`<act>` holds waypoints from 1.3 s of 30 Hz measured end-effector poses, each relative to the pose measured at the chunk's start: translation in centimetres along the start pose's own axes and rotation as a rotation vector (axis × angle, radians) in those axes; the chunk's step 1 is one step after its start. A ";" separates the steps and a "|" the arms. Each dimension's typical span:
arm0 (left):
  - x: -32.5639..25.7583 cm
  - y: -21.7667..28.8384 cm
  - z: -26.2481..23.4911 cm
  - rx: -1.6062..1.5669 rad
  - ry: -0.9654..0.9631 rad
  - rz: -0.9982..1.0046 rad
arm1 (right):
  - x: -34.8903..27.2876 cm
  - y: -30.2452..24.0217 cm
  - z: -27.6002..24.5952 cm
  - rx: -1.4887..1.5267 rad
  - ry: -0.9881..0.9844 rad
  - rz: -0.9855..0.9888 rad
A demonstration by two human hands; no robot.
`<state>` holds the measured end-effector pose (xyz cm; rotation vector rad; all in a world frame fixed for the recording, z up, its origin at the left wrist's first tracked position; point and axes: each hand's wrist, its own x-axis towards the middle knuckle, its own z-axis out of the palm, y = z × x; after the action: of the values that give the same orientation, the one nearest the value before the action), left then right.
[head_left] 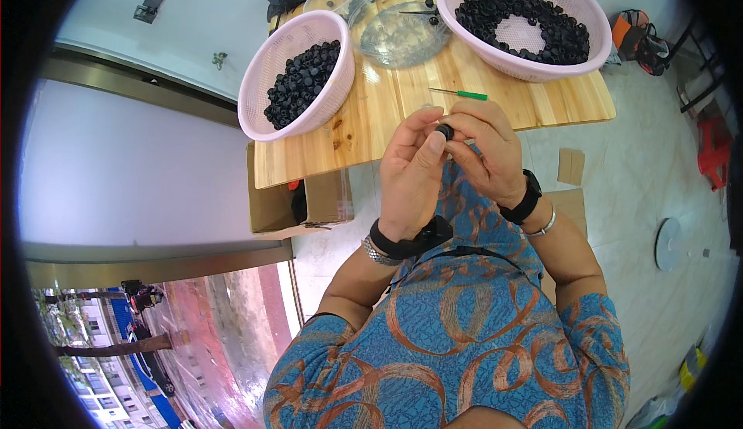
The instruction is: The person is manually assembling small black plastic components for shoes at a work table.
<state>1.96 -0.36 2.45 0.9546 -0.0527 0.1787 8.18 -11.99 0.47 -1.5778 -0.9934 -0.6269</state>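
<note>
Just off the table's near edge, my left hand (pixel 416 154) and my right hand (pixel 487 146) meet around a small round black part (pixel 445 131). The thumb and fingers of both hands pinch it; its exact kind is too small to tell. A screwdriver (pixel 470 96) with a green handle and thin shaft lies on the table beyond my hands. To the left stands a pink basket (pixel 340 92) holding a heap of similar black parts (pixel 306 80). Another, larger pink basket (pixel 495 56) at the far right holds more black pieces (pixel 569 38), spread in a ring around its bare middle.
The wooden table (pixel 387 111) carries a clear round plastic lid (pixel 406 38), with tweezers (pixel 418 12) and a few black pieces near it. A cardboard box (pixel 329 200) sits under the left table edge. A red stool (pixel 712 154) and a white disc (pixel 667 243) are on the right.
</note>
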 end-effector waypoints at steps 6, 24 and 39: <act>0.1 0.9 -0.3 -0.095 -0.009 -0.095 | 0.1 0.1 0.2 0.175 -0.014 0.120; 0.4 1.4 -0.2 -0.356 0.052 -0.233 | 0.3 -0.1 1.2 0.155 0.054 0.089; 1.0 2.1 -1.5 0.836 -0.055 0.220 | 1.3 0.0 0.0 -0.104 -0.056 -0.110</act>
<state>2.49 2.20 3.37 1.7894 -0.1407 0.3933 8.82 -11.64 1.60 -1.6479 -1.1112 -0.7238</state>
